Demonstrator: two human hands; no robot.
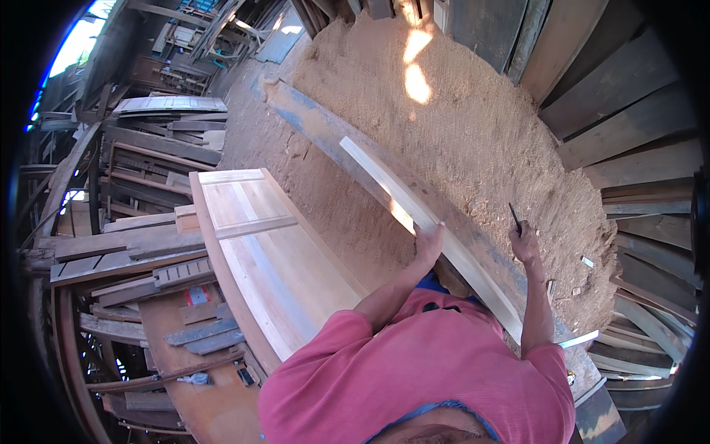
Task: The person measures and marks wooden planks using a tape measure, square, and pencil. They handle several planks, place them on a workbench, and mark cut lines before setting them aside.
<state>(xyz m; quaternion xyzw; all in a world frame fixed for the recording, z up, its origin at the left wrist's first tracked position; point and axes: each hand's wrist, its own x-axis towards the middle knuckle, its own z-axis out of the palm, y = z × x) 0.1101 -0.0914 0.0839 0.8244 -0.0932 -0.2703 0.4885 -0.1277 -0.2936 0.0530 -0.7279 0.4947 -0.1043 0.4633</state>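
Observation:
A long pale wooden board (384, 185) lies slanting along a narrow bench (318, 118) with worn blue paint. My left hand (429, 242) is closed round the board's near side at about its middle. To the right, my right hand (526, 243) is raised beside the bench, its fingers closed on a thin dark stick-like tool (515, 214), perhaps a pencil. The tool points up and away, apart from the board. The board's near end passes close to my right forearm.
A pale panelled wooden door (274, 251) lies at the left. Stacked planks (140, 244) and boards stand beyond it, with more boards (629, 133) leaning at the right. Sawdust (473, 133) covers the floor around the bench. A white strip (578, 340) sticks out near my right elbow.

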